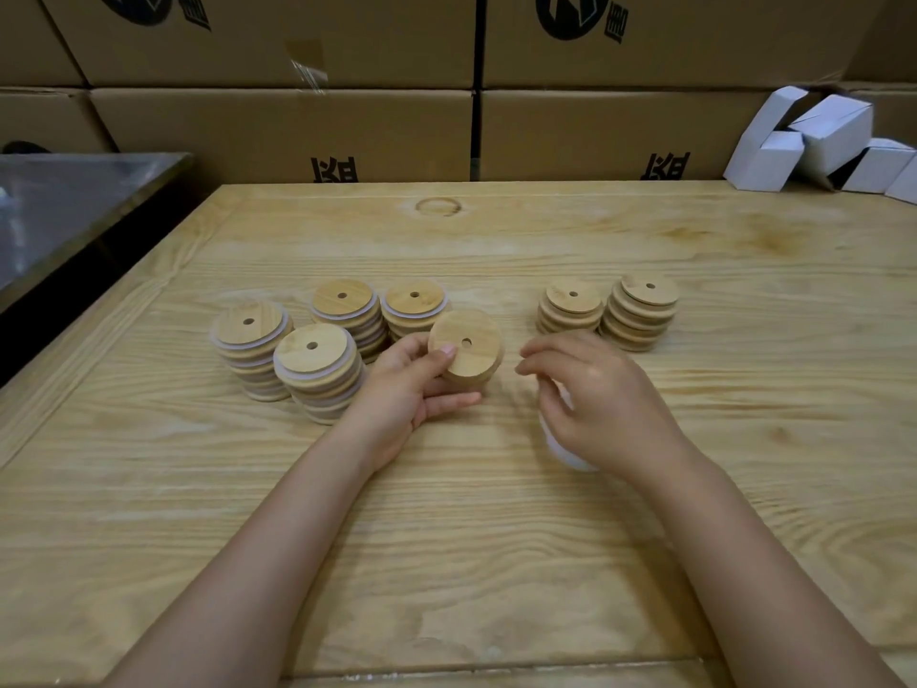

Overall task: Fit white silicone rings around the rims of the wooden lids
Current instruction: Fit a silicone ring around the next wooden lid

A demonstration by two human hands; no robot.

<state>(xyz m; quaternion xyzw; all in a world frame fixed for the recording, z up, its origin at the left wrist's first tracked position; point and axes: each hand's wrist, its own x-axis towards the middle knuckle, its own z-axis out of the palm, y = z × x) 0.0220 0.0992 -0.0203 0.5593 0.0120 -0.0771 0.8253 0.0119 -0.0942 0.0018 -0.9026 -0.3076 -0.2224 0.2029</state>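
Grip check: your left hand [412, 387] pinches the round holed wooden lid [469, 347] rim-free for fitting, right hand [598, 397] over blurry white silicone rings [563, 441], can't tell.

**Matt Wood and Card**

Table [496, 538]: pale, bold-grained matt wood. Centre lid [469, 360]: smooth light wood. Rings [279, 367] at nine o'clock: matt white. Cartons [278, 126] at twelve: brown matt cardboard. Boxes [833, 136] at two: white card. Ten o'clock top [74, 206]: glossy, reflective.

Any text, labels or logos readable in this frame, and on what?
No text can be quoted.
Black characters on the cardboard boxes: upside down, cropped, unreadable.
Round black logos on the upper boxes: cut off by the frame.
Wooden lids and white cartons: no print visible.
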